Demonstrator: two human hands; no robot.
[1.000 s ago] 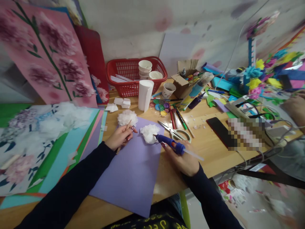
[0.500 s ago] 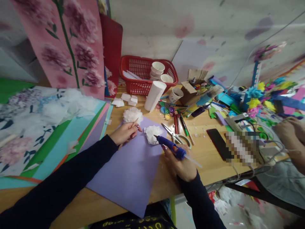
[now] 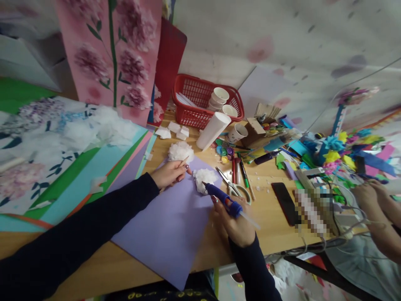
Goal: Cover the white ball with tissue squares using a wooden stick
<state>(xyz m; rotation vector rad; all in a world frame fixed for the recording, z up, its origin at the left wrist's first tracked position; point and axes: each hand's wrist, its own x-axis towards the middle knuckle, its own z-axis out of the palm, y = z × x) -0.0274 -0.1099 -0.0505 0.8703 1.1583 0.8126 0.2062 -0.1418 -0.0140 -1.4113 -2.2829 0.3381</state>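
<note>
1. Right hand (image 3: 239,228): the grip is wrapped around the blue glue gun (image 3: 221,195), its nozzle right at the near flower (image 3: 205,179), a clear stick poking out behind. Touching petals? Can't tell from here!
2. Left hand (image 3: 171,173): fingers pinched on a thin wooden stick (image 3: 185,160), over at 9 o'clock from that flower.
3. The near flower, white and ruffled, sits on the top part of the purple sheet (image 3: 166,225), and the sheet runs down towards 6 and 7.
4. At 10 o'clock from it, here's the far flower (image 3: 181,151), white too, just beyond the left hand.
5. Round to 3 o'clock: scissors (image 3: 233,188) close by, and well past them the phone (image 3: 285,203), both flat on the tabletop (image 3: 266,234).
6. Up to 1 o'clock: paint pots (image 3: 224,151), then the printed cup (image 3: 237,133) behind.
7. Dead on 12: a leaning white roll (image 3: 213,130), and behind it the red basket (image 3: 189,117) with white cups inside.
8. Folded white papers (image 3: 163,132) at 11.
9. Far out at 3, another person's hands (image 3: 365,198), beside the colourful paper pile.
</note>
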